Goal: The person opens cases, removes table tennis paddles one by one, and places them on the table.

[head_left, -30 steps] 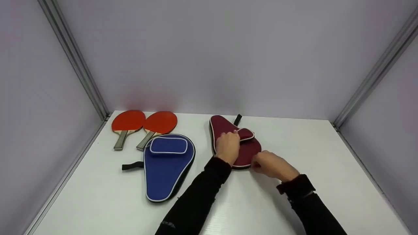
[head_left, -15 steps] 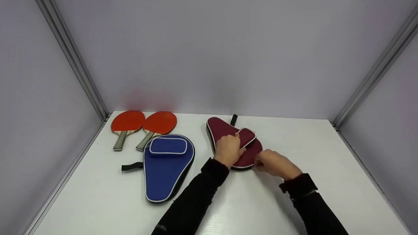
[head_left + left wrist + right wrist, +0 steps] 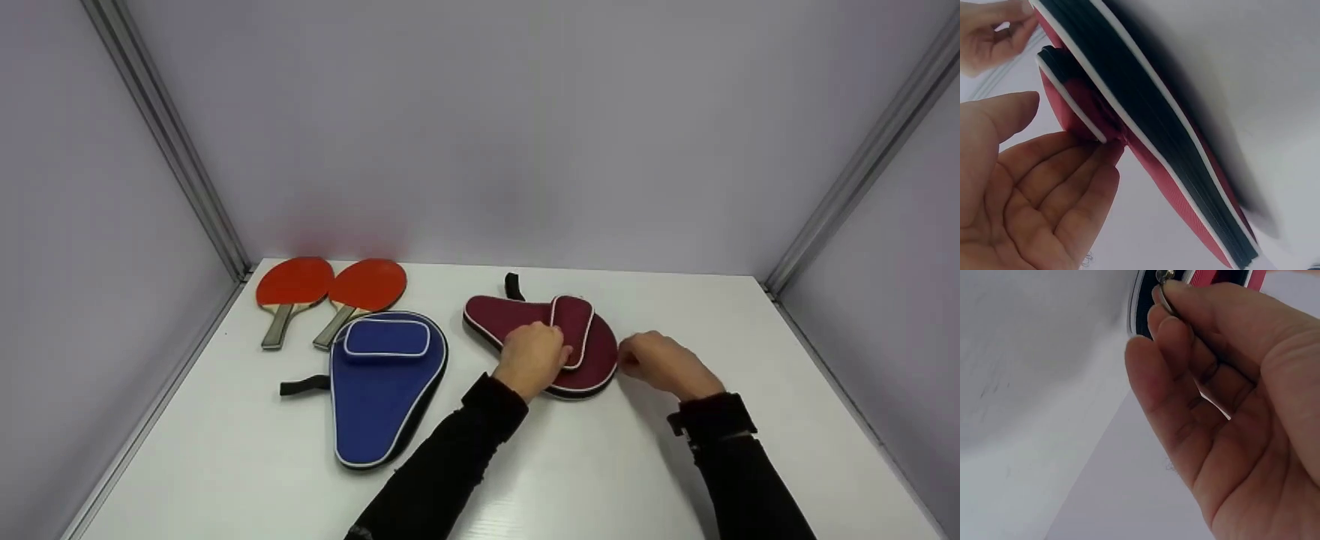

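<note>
Near the worktop's [image 3: 555, 480] far edge, see a maroon case [image 3: 602, 352], aslant lengthwise, broad end rightward; find the left hand [image 3: 529, 360] touching its pocket [image 3: 575, 322] with loosely straight fingers, the right hand [image 3: 667, 365], nearer that end, pinching a zip pull [image 3: 1164, 276].

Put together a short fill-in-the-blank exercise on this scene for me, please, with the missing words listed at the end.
1. On the white table lie ____ table tennis paddles.
2. Of the two cases, the one nearer the paddles is ____.
3. The metal zipper pull on the edge of the maroon case is pinched by the person's ____ hand.
4. The short strap on the maroon case is coloured ____.

Missing words: two; blue; right; black.
</note>
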### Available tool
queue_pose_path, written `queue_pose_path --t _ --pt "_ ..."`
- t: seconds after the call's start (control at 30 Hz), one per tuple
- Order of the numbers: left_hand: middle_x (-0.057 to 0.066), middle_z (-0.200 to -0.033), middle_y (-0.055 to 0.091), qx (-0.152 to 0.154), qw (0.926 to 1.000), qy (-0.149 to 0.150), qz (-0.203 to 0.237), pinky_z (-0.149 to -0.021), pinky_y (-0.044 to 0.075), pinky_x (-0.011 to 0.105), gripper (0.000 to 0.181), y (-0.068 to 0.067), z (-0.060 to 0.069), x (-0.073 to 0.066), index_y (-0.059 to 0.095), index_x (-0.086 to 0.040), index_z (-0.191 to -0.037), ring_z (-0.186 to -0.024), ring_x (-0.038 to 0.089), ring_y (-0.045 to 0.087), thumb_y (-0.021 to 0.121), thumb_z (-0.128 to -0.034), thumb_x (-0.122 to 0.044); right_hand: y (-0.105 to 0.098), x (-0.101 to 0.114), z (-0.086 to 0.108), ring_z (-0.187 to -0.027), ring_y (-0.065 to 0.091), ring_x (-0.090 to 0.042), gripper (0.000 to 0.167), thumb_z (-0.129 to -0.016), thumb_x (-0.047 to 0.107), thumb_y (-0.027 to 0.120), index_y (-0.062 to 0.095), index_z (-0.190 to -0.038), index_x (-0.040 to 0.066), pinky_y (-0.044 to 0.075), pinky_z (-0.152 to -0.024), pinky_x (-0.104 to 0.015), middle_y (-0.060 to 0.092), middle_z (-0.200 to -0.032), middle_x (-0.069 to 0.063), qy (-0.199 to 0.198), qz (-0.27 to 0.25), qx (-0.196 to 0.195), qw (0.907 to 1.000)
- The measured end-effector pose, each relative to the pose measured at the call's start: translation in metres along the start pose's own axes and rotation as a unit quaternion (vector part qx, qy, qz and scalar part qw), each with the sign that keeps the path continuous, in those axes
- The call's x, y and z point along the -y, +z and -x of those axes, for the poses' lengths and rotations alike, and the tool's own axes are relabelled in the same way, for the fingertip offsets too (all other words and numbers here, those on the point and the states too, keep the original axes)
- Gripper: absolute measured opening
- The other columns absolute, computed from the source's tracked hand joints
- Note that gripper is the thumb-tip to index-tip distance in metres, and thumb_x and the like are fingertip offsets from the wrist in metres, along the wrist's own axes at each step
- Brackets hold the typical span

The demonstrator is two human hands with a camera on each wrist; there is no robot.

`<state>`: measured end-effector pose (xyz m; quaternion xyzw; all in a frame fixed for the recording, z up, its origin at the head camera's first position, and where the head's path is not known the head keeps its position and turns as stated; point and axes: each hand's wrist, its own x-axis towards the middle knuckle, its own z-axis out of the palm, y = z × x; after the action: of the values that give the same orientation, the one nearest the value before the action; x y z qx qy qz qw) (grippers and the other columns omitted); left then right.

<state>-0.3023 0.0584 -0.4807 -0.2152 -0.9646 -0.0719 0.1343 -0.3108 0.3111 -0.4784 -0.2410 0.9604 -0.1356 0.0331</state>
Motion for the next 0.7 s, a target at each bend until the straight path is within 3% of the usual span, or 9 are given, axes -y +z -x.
queue_pose_path --t 0.1,0.2,0.37,0.53,0.7 --pt "0.006 -0.098 0.089 0.005 0.9999 0.009 0.012 -0.075 0.072 0.039 0.031 -0.006 0.005 -0.007 0.088 -0.009 -0.103 -0.093 0.025 0.088 0.077 -0.1154 -0.035 -0.001 -0.009 0.002 -0.075 0.062 -0.013 0.011 -0.102 -0.003 0.078 0.087 -0.099 0.002 0.057 -0.068 -0.032 0.081 -0.09 -0.005 0.028 0.006 -0.01 0.9996" --pt "0.006 -0.098 0.089 0.013 0.9992 0.028 0.025 -0.077 0.073 0.041 0.03 -0.006 0.007 -0.012 0.087 -0.01 -0.103 -0.095 0.026 0.088 0.077 -0.1157 -0.036 -0.003 -0.017 0.004 -0.079 0.068 -0.018 0.007 -0.105 0.001 0.078 0.085 -0.102 0.001 0.063 -0.072 -0.04 0.083 -0.095 -0.01 0.06 0.006 -0.022 0.998" --pt "0.003 -0.111 0.091 0.034 0.9946 0.09 0.04 -0.084 0.074 0.04 0.03 -0.003 0.009 -0.012 0.089 -0.013 -0.129 -0.102 0.024 0.088 0.074 -0.117 -0.036 -0.004 -0.032 0.009 -0.081 0.07 -0.026 0.01 -0.109 0.004 0.076 0.083 -0.104 -0.002 0.064 -0.076 -0.047 0.081 -0.097 -0.016 0.101 0.008 -0.04 0.9941" --pt "0.004 -0.155 0.081 0.089 0.9838 0.147 0.051 -0.111 0.07 0.036 0.047 -0.002 0.01 -0.003 0.076 -0.014 -0.158 -0.137 0.023 0.082 0.071 -0.1186 -0.04 -0.005 -0.042 0.013 -0.098 0.081 -0.041 0.012 -0.11 0.004 0.077 0.084 -0.109 -0.005 0.069 -0.091 -0.061 0.084 -0.109 -0.025 0.117 0.003 -0.036 0.9925" --pt "0.002 -0.181 0.059 0.155 0.9703 0.18 0.043 -0.138 0.05 0.033 0.063 -0.007 0.011 0.019 0.06 -0.016 -0.173 -0.168 0.018 0.058 0.07 -0.1179 -0.046 -0.002 -0.047 0.013 -0.105 0.082 -0.046 0.013 -0.11 0.003 0.076 0.085 -0.114 -0.006 0.069 -0.096 -0.065 0.084 -0.115 -0.028 0.122 -0.005 -0.019 0.9923"
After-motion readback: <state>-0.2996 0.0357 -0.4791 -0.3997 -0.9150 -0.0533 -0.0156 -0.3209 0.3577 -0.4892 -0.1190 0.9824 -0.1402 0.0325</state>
